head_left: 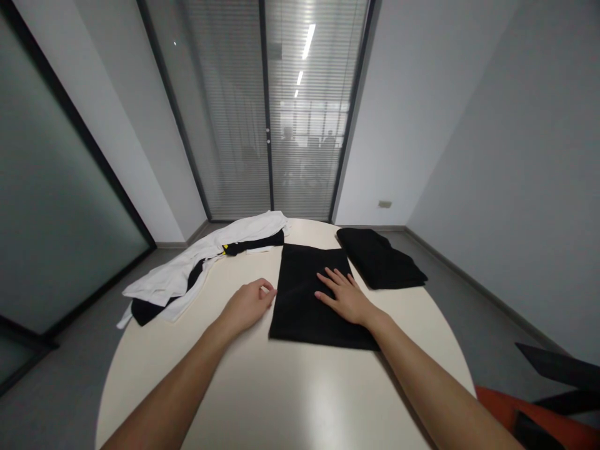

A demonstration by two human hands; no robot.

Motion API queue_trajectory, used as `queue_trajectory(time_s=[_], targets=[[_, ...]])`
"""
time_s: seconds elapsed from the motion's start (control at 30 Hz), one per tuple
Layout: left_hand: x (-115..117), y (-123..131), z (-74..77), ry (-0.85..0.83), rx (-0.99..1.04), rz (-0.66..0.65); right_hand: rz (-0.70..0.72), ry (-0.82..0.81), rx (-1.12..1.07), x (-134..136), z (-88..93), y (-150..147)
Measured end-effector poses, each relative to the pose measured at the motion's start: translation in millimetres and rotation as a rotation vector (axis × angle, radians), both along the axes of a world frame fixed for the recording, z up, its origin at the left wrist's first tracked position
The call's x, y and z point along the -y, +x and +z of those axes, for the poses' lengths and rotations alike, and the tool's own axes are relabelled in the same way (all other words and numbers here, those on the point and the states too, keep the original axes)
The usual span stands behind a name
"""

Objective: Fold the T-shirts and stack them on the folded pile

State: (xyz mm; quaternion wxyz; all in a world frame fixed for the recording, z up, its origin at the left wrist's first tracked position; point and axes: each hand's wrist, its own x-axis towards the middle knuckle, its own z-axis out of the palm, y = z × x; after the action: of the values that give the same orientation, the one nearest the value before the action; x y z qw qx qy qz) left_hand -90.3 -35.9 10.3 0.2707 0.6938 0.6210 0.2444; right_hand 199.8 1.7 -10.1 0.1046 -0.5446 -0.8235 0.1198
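A folded black cloth garment (304, 306) lies flat in a rough rectangle on the round table, in the middle of the head view. Along its left edge, my left hand (250, 303) has its fingers curled in, thumb and fingertips closed at the cloth's border. My right hand (347, 299) rests palm down on the garment's right part, fingers spread. Just beyond that hand, to the right, is another folded black garment (384, 259), thicker and less even in outline.
A loose pile of white clothing (187, 265) with black pieces beneath and a small yellow detail lies along the left edge of the pale table (281, 400), partly overhanging it. An orange and black chair (525, 412) stands at the lower right. Glass panels with blinds are behind.
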Motion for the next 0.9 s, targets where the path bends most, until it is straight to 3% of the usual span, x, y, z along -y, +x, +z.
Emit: queue_trajectory(time_s=[0.13,0.27,0.43,0.73,0.9], targets=[[1,-13,2.8,-0.337,0.277,-0.245,-0.032,0.008,0.029,-5,-1.7,5],[6,-15,8.4,-0.454,0.306,-0.413,-0.040,0.021,0.027,-6,-3.9,8],[8,-14,11.6,-0.355,0.282,-0.406,-0.031,0.023,0.013,-8,-6.3,10],[11,-11,15.3,-0.477,0.261,-0.409,-0.025,0.020,0.009,-8,-7.4,10],[14,-9,15.9,-0.431,0.248,-0.421,-0.027,0.020,0.001,-7,-5.6,9]])
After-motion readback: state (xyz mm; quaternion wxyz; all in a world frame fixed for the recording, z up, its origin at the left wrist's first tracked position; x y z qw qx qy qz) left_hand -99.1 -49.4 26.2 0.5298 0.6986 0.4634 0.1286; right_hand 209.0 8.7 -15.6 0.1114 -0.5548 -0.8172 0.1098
